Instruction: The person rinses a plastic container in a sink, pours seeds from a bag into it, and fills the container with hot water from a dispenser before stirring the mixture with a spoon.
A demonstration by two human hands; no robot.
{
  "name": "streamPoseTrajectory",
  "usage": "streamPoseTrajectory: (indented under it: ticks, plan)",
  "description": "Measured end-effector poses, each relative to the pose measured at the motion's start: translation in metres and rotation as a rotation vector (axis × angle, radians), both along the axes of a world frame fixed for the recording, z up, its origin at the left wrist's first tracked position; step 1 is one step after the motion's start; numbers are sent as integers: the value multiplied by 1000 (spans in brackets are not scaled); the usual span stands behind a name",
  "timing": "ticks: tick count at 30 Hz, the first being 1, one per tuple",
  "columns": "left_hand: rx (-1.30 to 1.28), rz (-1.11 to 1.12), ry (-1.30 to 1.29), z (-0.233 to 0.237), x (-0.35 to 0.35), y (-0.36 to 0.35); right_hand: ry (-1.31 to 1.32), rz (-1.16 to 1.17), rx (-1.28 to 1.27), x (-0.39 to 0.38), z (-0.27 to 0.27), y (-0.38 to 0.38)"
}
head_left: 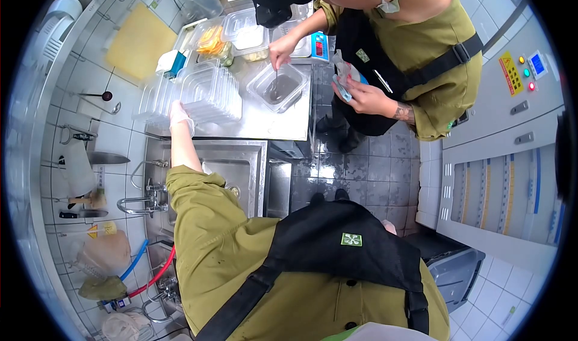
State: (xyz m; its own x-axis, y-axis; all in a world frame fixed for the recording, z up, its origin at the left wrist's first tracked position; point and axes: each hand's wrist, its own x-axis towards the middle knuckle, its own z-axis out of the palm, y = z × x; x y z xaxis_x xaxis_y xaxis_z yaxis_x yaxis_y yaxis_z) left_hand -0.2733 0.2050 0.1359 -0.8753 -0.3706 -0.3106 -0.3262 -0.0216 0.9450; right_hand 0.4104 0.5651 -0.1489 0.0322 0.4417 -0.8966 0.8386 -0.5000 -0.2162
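My left hand (180,115), in a thin clear glove, reaches out over the sink and grips the near edge of a stack of clear plastic containers (208,94). The stack lies on its side on the steel counter (265,127), with more nested tubs against the wall. A small bit of my right hand (388,226) shows beyond the black apron; its fingers are hidden. Right of the stack, a clear tub (283,94) holds dark contents. A co-worker's hand (283,50) dips a thin utensil into it, while their other hand (368,97) holds a crumpled plastic packet (345,73).
Tubs of cut orange food (212,40) and a blue scale (319,47) stand farther back. Below my arm is a steel sink (238,166) with a faucet (141,204). Knives (108,158) hang on the left wall. The co-worker stands on the wet tiled floor (367,172), near a grey cabinet (506,154).
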Motion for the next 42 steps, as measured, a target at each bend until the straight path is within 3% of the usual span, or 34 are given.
streamPoseTrajectory:
  ticks: [8,11,14,20,28,30,32,33,34,35,36,37,38,39,40,42]
  plan:
    - [32,-16,18,-27,-30,-20,-15,33,12,0,7,-2]
    - [105,-83,309,-8,-12,-5,-18,38,15,0,8,-3]
    - [280,-19,280,28,3,16,-25,48,16,1,7,-6]
    - [294,-109,448,36,-20,-3,-34,85,28,-1,7,-8]
    - [307,-23,279,25,-15,-10,-23,117,34,-4,7,-6]
    - [316,-43,248,13,-25,-9,3,61,14,-4,11,-4]
    - [377,-114,209,-11,-34,-19,73,-168,-138,-7,38,-12]
    - [137,-345,251,-44,-56,-49,108,-304,-213,-8,59,-18]
    - [167,-323,195,-31,-39,-36,158,-443,-276,-6,68,-25]
    - [198,-299,139,-18,-22,-22,201,108,109,42,-36,-16]
    - [229,-274,84,-1,-1,-6,129,-220,-30,2,57,-18]
    - [196,-281,156,-12,-14,-15,132,-158,-9,-1,60,-14]
    - [143,-94,95,-5,-11,-8,126,-88,6,4,59,-10]
    - [176,-50,92,3,-2,3,113,-12,15,13,57,-7]
    - [204,1,84,8,8,11,215,231,135,28,43,-2]
    - [-138,172,119,-5,-9,0,239,-74,97,39,16,13]
